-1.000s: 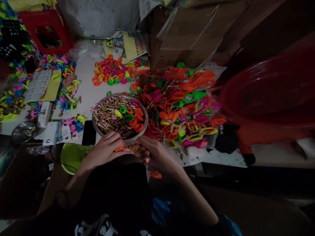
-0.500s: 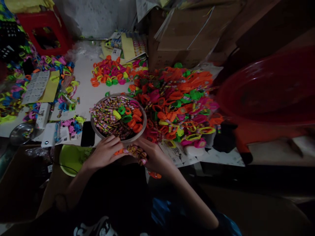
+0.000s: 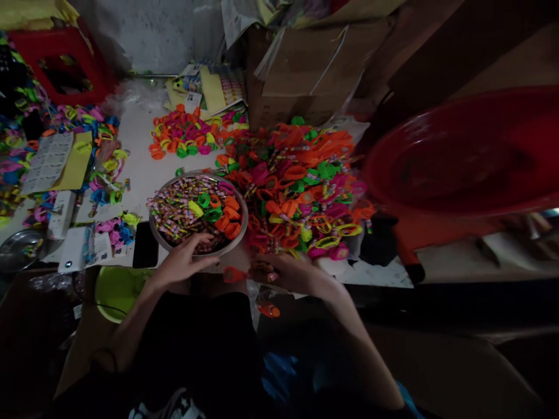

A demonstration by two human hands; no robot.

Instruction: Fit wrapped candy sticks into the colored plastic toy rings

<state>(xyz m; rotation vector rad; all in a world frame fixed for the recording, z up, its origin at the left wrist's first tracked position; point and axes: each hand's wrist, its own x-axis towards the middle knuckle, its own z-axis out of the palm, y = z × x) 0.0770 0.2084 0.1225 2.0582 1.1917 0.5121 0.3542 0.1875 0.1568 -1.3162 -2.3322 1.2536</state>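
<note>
My left hand [image 3: 187, 259] reaches over the front rim of a round metal bowl [image 3: 243, 233], its fingers apart and nothing in them. Small twist-wrapped candies [image 3: 174, 203] fill much of the bowl, with orange, green and yellow plastic toy watches [image 3: 230, 212] on its right side. At the table edge, right of the bowl, my right hand [image 3: 292, 273] is closed round a bunch of wrapped candies [image 3: 263, 269], blurred by motion. An orange toy watch [image 3: 233, 274] sticks out to the left of it. Below hangs another orange piece [image 3: 268, 309] by a clear plastic bag.
A large heap of bright toy watches [image 3: 297, 192] lies right of the bowl, a smaller pile [image 3: 183, 131] behind it. A phone [image 3: 145, 244] and green basin [image 3: 114, 294] are at left. A red tub [image 3: 471, 157] stands right; cardboard boxes [image 3: 305, 70] at the back.
My hands have moved apart. The left has let go of the orange piece and opened by the bowl's rim; the right has shifted right with the candies. The view has swung slightly right.
</note>
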